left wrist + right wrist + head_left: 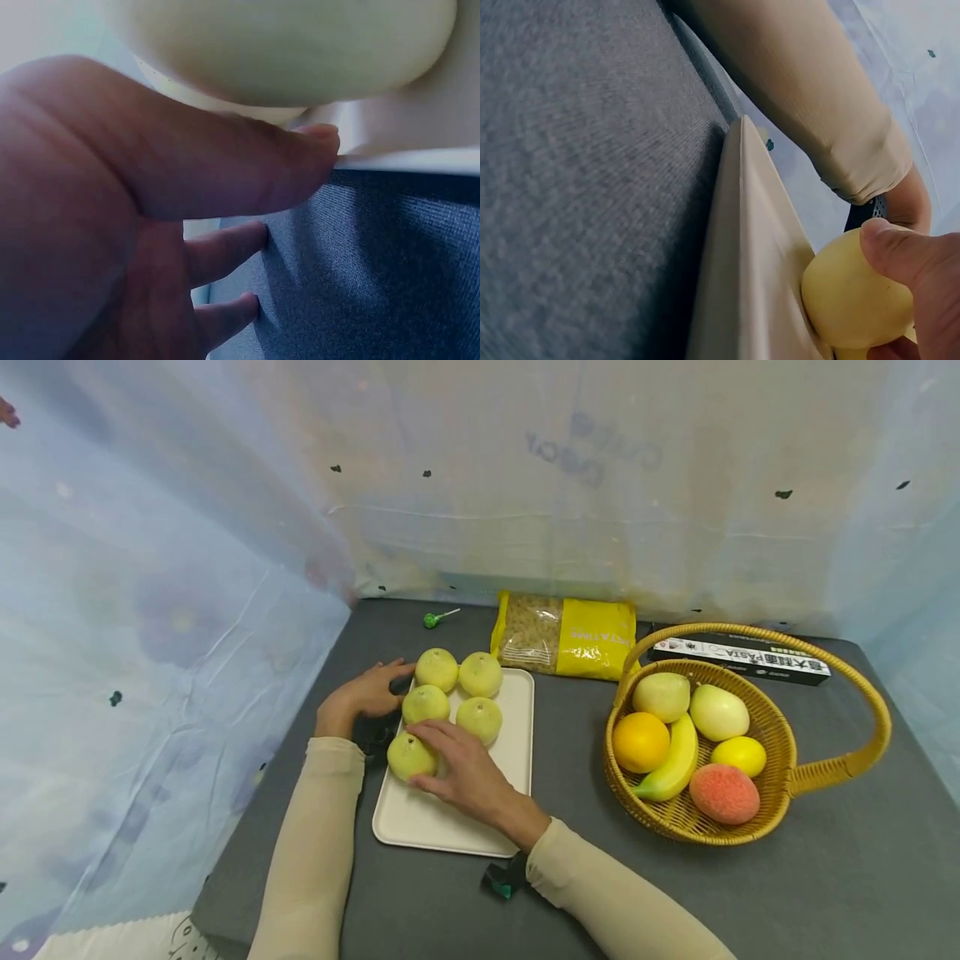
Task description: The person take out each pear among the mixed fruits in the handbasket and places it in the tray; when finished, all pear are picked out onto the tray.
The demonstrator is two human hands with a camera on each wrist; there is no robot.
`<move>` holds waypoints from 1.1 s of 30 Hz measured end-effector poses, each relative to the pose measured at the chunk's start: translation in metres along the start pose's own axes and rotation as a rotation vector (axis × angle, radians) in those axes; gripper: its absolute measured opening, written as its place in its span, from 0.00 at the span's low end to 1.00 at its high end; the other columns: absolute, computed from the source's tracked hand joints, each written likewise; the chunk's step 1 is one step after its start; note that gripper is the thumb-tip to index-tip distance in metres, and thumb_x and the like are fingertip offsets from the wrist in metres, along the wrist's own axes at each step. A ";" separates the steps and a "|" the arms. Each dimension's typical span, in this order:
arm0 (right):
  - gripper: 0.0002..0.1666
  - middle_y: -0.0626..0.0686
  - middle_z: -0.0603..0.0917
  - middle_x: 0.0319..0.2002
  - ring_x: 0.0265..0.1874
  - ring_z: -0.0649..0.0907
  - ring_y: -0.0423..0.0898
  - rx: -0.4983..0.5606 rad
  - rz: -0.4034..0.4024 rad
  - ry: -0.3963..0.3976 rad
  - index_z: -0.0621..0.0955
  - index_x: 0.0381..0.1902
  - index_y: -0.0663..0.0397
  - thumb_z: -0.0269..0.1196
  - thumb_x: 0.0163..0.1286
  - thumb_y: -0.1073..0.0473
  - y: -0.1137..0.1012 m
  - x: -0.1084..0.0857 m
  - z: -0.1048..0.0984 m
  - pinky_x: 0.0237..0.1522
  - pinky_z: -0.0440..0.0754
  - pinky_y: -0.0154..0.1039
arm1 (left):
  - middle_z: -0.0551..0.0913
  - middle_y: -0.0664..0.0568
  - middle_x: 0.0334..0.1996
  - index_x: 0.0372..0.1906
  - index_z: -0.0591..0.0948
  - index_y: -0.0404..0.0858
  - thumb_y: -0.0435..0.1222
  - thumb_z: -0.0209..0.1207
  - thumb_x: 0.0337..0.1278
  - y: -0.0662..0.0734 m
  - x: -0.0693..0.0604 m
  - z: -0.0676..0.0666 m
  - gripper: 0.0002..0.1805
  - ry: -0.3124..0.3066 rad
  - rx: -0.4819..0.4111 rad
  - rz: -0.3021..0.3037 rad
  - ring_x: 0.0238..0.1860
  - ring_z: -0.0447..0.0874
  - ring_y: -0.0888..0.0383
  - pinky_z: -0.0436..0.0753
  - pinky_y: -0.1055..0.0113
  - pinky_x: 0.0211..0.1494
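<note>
A cream tray (450,827) lies on the dark table, bearing several round yellow-green fruits, two of them at its far end (437,670). My right hand (476,777) grips the nearest yellow-green fruit (411,757) at the tray's left side. In the right wrist view, thumb and fingers lie on either side of that fruit (851,292), which sits against the tray (761,285). Beside the tray's far left edge is my left hand (367,693), its fingers extended. The left wrist view shows its thumb (247,165) at the tray rim below a fruit (300,52), with two fingertips at the tablecloth.
To the right stands a wicker basket (780,727) with a tall handle, holding an orange, a banana, a lemon, a peach-like fruit and two pale fruits. Behind lie a yellow pasta bag (592,635), a black pasta box (750,656) and a green lollipop (431,620).
</note>
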State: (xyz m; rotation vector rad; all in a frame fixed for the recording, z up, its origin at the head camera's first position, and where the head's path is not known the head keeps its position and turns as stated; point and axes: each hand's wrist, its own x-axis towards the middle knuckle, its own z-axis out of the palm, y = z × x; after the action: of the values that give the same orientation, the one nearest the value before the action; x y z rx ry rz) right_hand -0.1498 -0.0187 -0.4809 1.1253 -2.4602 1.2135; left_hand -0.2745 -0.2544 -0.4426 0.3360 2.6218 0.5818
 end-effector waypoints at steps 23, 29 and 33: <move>0.51 0.48 0.84 0.73 0.72 0.84 0.49 0.088 0.081 0.000 0.80 0.77 0.46 0.88 0.56 0.50 0.007 -0.068 -0.131 0.73 0.83 0.51 | 0.45 0.35 0.90 0.90 0.57 0.45 0.37 0.55 0.79 -0.002 0.000 0.000 0.40 -0.037 -0.037 0.002 0.88 0.34 0.25 0.46 0.23 0.85; 0.51 0.48 0.86 0.71 0.71 0.83 0.41 0.083 0.185 0.106 0.81 0.76 0.47 0.88 0.54 0.61 0.013 -0.106 -0.186 0.74 0.76 0.28 | 0.45 0.35 0.90 0.90 0.58 0.45 0.39 0.59 0.79 -0.002 -0.001 -0.001 0.42 -0.046 -0.039 0.009 0.88 0.34 0.26 0.45 0.23 0.85; 0.51 0.47 0.86 0.70 0.70 0.83 0.37 0.100 0.264 0.175 0.81 0.77 0.45 0.84 0.55 0.70 0.019 -0.127 -0.218 0.73 0.74 0.24 | 0.44 0.36 0.91 0.91 0.57 0.46 0.41 0.59 0.80 -0.004 -0.001 -0.001 0.42 -0.049 -0.040 0.014 0.88 0.33 0.26 0.45 0.22 0.85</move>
State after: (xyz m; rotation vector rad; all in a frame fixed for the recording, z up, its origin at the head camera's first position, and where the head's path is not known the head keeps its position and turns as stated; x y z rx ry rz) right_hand -0.1100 0.2202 -0.4083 0.6947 -2.4928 1.4533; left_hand -0.2751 -0.2584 -0.4433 0.3517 2.5593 0.6213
